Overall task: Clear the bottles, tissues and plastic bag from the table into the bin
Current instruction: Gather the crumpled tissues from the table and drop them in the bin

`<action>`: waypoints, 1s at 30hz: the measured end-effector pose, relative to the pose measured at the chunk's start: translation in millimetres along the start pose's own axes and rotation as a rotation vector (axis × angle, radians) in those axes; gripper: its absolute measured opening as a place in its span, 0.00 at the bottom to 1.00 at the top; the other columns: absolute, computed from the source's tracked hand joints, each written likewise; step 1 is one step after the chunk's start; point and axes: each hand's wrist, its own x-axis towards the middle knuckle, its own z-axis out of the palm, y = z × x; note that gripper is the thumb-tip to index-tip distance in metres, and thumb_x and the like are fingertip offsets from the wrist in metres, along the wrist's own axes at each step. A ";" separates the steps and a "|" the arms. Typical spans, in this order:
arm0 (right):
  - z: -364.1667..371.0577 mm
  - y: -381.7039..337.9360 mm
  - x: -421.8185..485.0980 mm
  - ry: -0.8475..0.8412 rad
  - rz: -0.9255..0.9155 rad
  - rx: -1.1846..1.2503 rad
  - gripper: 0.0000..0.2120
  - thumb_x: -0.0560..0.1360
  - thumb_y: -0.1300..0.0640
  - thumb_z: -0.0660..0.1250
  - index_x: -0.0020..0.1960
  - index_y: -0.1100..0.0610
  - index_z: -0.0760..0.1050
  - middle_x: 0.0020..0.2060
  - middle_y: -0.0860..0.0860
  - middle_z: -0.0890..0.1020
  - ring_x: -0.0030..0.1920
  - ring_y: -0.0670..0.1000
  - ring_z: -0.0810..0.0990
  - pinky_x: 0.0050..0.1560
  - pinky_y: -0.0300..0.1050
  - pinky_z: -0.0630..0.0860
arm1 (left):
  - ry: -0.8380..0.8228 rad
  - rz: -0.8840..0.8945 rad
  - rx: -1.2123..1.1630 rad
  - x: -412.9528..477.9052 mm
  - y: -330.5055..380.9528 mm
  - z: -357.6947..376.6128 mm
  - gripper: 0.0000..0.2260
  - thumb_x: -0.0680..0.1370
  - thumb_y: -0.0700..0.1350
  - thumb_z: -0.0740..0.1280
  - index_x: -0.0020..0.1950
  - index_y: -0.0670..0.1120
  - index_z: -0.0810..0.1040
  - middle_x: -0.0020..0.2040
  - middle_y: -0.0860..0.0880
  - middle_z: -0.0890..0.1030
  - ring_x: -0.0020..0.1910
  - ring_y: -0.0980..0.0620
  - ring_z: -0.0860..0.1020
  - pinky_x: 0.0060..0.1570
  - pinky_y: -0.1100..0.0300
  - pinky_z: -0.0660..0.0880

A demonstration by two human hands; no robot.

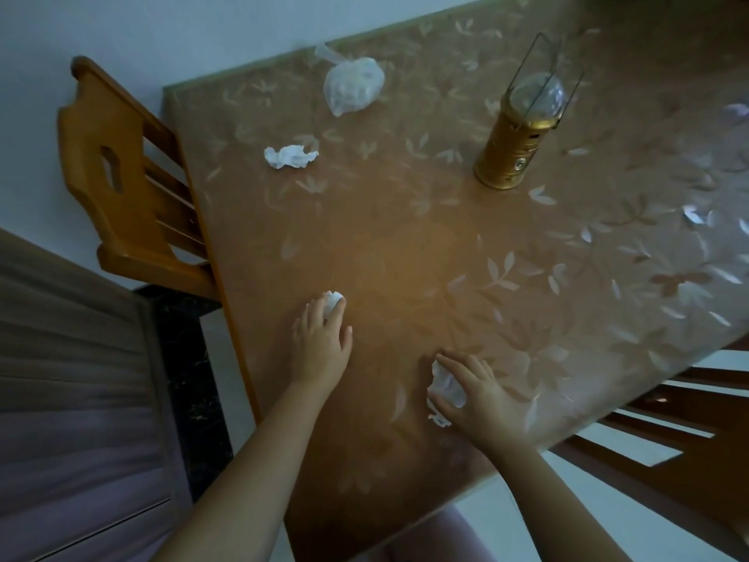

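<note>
Head view, pretty dim lighting. Both hands are down on the tabletop (405, 253), which has a brownish cover with a pale leaf pattern.

The left hand (322, 338) is near the left edge, fingers curled over a small crumpled tissue (334, 300), so it's gripping or at least cupping it, with the white wad poking out past the fingertips. The right hand (474, 389) sits closer to the near edge, thumb and fingers wrapped around a second crumpled tissue (446, 389); a scrap of it trails out below the thumb onto the table.

A third tissue (289, 156) lies loose farther up, near the left edge, nobody touching it. Beyond that, close to the far left corner, there's a knotted clear plastic bag (352, 85) with something pale inside; can't tell what. Well apart from those, toward the far right side, a gold lantern (512, 144) stands upright with its thin wire handle sticking up.

A wooden chair (121, 176) is tucked against the left edge, and another dark chair (668, 432) shows at the right by the near corner. No bottles or bin show anywhere in this shot.
</note>
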 end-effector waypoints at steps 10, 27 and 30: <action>7.9 8.4 0.0 0.069 0.020 -0.081 0.18 0.64 0.53 0.75 0.53 0.57 0.79 0.50 0.54 0.78 0.51 0.55 0.76 0.44 0.41 0.69 | 0.105 0.028 -0.076 -15.8 2.9 6.7 0.12 0.67 0.34 0.73 0.49 0.42 0.80 0.49 0.42 0.80 0.47 0.39 0.77 0.41 0.49 0.77; 17.9 4.8 -3.6 0.115 0.153 0.132 0.07 0.66 0.61 0.74 0.44 0.57 0.79 0.41 0.51 0.76 0.36 0.51 0.77 0.31 0.36 0.72 | 0.034 -0.137 -0.385 -62.0 41.3 14.3 0.11 0.71 0.33 0.67 0.52 0.42 0.80 0.48 0.46 0.77 0.46 0.48 0.76 0.43 0.57 0.75; 8.1 -4.4 -6.2 0.164 0.149 0.162 0.06 0.67 0.62 0.73 0.44 0.58 0.79 0.39 0.50 0.75 0.35 0.48 0.75 0.31 0.32 0.69 | 0.067 -0.147 -0.502 -68.6 54.3 6.6 0.11 0.71 0.32 0.67 0.51 0.42 0.79 0.47 0.48 0.76 0.45 0.50 0.76 0.44 0.62 0.74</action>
